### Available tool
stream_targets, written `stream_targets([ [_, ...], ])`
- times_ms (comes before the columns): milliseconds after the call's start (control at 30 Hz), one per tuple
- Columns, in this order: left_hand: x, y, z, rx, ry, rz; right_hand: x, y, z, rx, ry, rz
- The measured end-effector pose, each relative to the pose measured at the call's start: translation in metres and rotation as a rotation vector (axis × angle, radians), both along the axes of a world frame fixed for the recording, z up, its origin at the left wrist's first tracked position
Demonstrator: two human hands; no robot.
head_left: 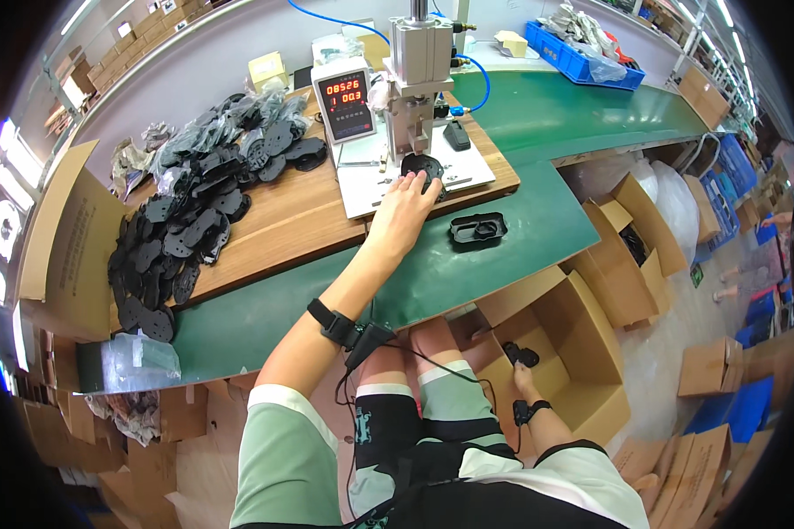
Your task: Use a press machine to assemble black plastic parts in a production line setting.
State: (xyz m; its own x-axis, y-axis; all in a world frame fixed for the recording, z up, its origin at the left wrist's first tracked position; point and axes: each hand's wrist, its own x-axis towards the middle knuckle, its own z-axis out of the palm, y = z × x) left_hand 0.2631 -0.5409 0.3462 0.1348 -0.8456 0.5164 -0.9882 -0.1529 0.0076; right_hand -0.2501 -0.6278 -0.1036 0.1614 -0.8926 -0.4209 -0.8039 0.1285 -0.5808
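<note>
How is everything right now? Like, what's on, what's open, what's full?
Left hand, touching a black part under the press
Right hand, gripping a dark piece
Press, can't tell whether it touches the part
Display, lit, red digits
Cardboard box by the right hand, open
Black tray, lying on the green tabletop
Blue crate, heaped full
Dark parts pile, loose

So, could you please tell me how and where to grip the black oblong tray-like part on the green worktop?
I'd pinch the long side walls of the black oblong tray-like part, coming from above and the right. It lies flat on the green worktop, its rim looks raised, and the left hand works beyond it to the left, beneath the press.
</note>
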Motion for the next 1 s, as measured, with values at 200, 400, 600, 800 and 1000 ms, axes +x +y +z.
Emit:
stream_targets([
  [200,0.008,0.012,-0.005,0.032,-0.005,0.040,0.130,0.034,0.137,-0.362,-0.754,-0.288],
  [400,0.001,0.005,-0.003,-0.026,0.027,0.000,0.233,0.063,0.392,-0.885,-0.903,0.381],
  [600,-0.012,0.008,0.016,0.085,0.105,0.089,0.346,0.007,0.446,-1.095,-0.573,0.760],
  [800,0.002,-0.003,-0.015,-0.049,0.053,0.084,0.417,-0.024,0.431,-1.270,-0.489,0.704],
  [1000,0.000,0.047,-0.004,-0.259,0.339,-0.014,0.420,-0.019,0.441,-1.222,-0.400,0.742],
])
